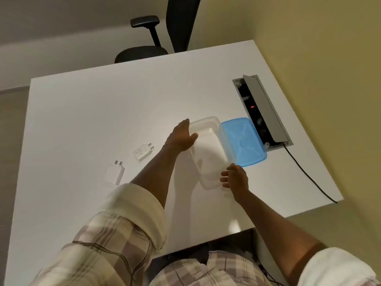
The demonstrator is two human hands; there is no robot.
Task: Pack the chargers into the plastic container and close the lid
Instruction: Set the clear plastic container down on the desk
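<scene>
A clear plastic container (209, 149) lies open on the white table (92, 112), blurred as if in motion. My left hand (181, 136) grips its far left rim. My right hand (235, 178) holds its near right corner. The blue lid (244, 141) lies flat on the table right beside the container, on its right. Two white chargers rest on the table to the left: one (143, 152) with its pins pointing up-right, the other (114, 173) nearer the front left. The container looks empty inside.
An open cable box (261, 110) with a red light is sunk into the table at the right, and a black cable (309, 174) runs from it over the right edge. A black office chair (156, 36) stands behind the table's far edge.
</scene>
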